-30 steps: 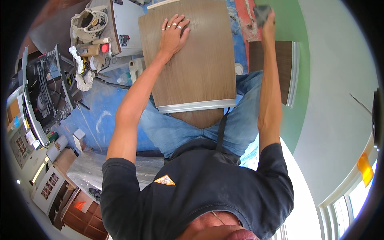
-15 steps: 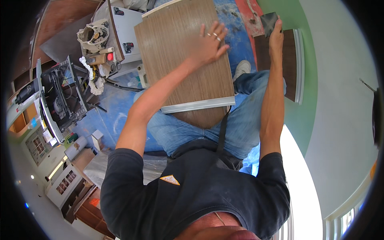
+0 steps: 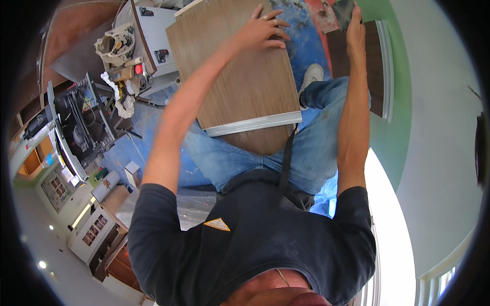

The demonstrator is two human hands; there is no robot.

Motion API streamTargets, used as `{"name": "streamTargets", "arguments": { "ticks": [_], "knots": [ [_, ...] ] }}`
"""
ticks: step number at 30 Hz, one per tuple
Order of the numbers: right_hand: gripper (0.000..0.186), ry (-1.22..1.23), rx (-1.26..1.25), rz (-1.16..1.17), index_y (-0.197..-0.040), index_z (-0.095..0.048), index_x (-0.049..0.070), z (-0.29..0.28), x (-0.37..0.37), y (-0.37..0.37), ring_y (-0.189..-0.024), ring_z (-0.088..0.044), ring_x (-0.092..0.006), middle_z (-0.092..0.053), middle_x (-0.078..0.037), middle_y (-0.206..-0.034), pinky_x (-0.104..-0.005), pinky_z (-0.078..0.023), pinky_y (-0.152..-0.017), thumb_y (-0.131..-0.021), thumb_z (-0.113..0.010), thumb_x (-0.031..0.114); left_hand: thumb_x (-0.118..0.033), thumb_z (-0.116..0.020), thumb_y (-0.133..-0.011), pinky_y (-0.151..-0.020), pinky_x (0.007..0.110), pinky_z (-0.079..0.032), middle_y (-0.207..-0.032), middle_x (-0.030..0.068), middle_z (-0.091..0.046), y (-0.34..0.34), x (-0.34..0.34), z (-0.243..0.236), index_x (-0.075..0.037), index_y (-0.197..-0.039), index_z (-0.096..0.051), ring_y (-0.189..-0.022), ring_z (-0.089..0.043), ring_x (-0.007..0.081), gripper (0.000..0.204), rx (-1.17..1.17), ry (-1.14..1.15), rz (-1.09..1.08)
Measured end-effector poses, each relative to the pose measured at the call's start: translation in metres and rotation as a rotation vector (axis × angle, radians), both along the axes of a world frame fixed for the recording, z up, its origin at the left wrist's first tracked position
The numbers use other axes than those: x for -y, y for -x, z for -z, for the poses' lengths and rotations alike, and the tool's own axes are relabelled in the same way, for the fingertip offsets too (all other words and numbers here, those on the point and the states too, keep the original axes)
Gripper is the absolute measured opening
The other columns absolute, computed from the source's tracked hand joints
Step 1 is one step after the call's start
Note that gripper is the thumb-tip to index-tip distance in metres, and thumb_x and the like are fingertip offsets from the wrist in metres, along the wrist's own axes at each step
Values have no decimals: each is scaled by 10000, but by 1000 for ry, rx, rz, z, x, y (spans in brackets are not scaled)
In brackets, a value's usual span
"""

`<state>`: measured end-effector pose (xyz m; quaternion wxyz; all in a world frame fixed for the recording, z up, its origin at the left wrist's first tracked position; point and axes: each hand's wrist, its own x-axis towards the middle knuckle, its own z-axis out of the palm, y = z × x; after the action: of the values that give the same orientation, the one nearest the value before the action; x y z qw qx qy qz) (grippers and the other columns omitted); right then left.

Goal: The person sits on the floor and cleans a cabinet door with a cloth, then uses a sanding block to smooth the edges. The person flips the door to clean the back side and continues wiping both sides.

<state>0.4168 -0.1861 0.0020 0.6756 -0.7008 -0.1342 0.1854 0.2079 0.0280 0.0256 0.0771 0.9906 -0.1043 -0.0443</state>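
1. The wood-grain panel [image 3: 240,86] lies in front of the person, its near end above the thighs; a pale metal strip [image 3: 253,124] runs along its near edge.
2. The left hand [image 3: 258,34] is over the panel's far right part, its fingers spread and extended, some reaching past the right edge. Whether the palm touches the surface, I cannot tell.
3. The right hand [image 3: 356,35], well to the right of the panel's far part, has its fingers closed on a dark grey pad [image 3: 344,13], flat and angular.
4. A darker brown board [image 3: 376,71] lies right of the panel, beyond the right forearm, with a pale strip along its outer edge.
5. Between panel and darker board is a pale shoe [image 3: 312,77].
6. Left of the panel, a bench carries a stained cloth bag [image 3: 115,45] and scissors [image 3: 146,79]. Farther left stands a black metal frame [image 3: 81,122].
7. Nearer the person than the panel, the black shirt [image 3: 265,239] bears a triangular orange-and-white patch [image 3: 218,224]; its small marks are too indistinct to read.
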Motion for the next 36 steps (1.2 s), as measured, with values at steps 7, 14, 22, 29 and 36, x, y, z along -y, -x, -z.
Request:
{"name": "streamTargets", "arguments": {
  "ticks": [7,14,22,29,36],
  "knots": [
    [646,165,-164,20,-1512,-471,18,2,-2,-5,-1314,-524,-235,-549,-133,-1453,-349,-385,-1113,-1094,-373,501,-516,-736,-872,-1236,627,-110,-1122,5,-752,-77,9,-22,-228,-1057,-788,-1259,-610,235,346,-749,-34,80],
    [725,81,-39,-13,-1510,-474,17,8,3,-11,-1297,-528,-235,-563,-123,-1428,-350,-399,-1093,-1066,-397,585,-579,-760,-823,-1239,591,-83,-960,-11,-765,-62,18,-10,-223,-962,-787,-1093,-683,198,383,-644,165,157],
    [683,128,-83,-12,-1520,-457,20,12,0,-8,-1321,-506,-238,-531,-125,-1458,-359,-384,-1116,-1089,-371,542,-610,-749,-816,-1235,577,-118,-978,7,-766,-63,23,-12,-198,-954,-783,-1102,-680,205,436,-723,174,144],
    [677,114,-5,-75,-1530,-445,26,-7,-4,6,-1317,-514,-249,-541,-135,-1452,-365,-383,-1116,-1092,-363,536,-535,-761,-828,-1067,438,-409,-984,40,-774,-52,31,-24,-154,-978,-796,-1038,-700,254,411,-645,207,88],
    [710,217,-16,-21,-1530,-443,17,-12,-14,21,-1342,-498,-258,-530,-153,-1465,-363,-370,-1125,-1079,-363,560,-537,-801,-786,-934,435,-490,-877,56,-761,-33,40,-19,-147,-922,-789,-906,-710,271,414,-605,358,139]
  ]
}}
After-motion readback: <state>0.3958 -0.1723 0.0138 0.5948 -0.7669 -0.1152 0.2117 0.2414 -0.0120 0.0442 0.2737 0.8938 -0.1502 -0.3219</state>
